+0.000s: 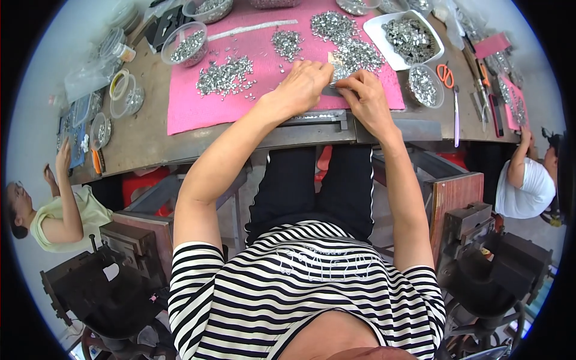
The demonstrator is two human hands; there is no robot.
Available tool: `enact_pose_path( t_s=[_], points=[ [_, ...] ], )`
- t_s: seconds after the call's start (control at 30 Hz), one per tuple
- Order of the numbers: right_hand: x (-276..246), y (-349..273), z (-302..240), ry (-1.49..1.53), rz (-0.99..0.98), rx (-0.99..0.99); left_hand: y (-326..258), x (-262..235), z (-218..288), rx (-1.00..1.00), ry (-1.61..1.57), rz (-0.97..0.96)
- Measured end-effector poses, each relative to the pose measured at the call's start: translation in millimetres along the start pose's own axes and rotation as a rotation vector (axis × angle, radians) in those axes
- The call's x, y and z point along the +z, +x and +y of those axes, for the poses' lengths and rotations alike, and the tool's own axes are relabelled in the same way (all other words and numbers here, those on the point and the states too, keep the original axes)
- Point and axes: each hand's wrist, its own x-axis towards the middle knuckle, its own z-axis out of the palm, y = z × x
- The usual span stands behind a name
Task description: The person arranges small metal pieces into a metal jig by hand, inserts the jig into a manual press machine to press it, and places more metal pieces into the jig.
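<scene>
Over the front of a pink mat (198, 117), my left hand (305, 87) is closed, its fingers curled and their tips turned toward my right hand. My right hand (367, 101) has thumb and forefinger drawn together in a pinch. Between the two hands lie small shiny pieces, partly covered by my fingers; what either hand grips is too small to make out. Just beyond the fingers is a pile of small silver metal pieces (359, 55). A narrow metal bar fixture (315, 117) sits at the table's front edge, below my left wrist.
More piles of silver pieces (225, 77) lie on the mat. A white tray (375, 27), a clear tub (426, 87), orange-handled scissors (445, 76) and a purple-handled tool (456, 117) stand to the right. Other tubs (185, 45) are at the left. A co-worker sits on each side.
</scene>
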Motion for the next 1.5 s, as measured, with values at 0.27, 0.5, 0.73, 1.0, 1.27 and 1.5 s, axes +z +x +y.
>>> enact_pose_path(
  t_s=[0.27,0.5,0.73,1.0,1.27,1.5],
  points=[
    [1.6,13.2,2.5,-0.122,-0.131,-0.043,-8.8,-22.9,-10.5,-0.083,-0.184,0.068],
    [11.8,14.3,3.4,-0.143,-0.052,-0.103,-5.1,-11.9,-10.3,-0.091,-0.019,-0.061],
    [-4.1,-2.0,-22.6,0.150,0.026,0.078,0.7,2.0,-8.2,0.101,0.140,-0.009],
    [6.3,-31.8,-47.9,0.278,0.017,0.066,10.0,-10.1,-9.0,-0.023,-0.026,-0.199],
    [12.9,-32.9,-51.9,0.137,0.026,-0.045,10.0,-10.6,-10.5,-0.038,-0.013,-0.249],
    [14.3,-33.0,-51.3,0.067,0.013,-0.072,2.5,-3.2,-3.5,0.080,0.155,-0.074]
  ],
)
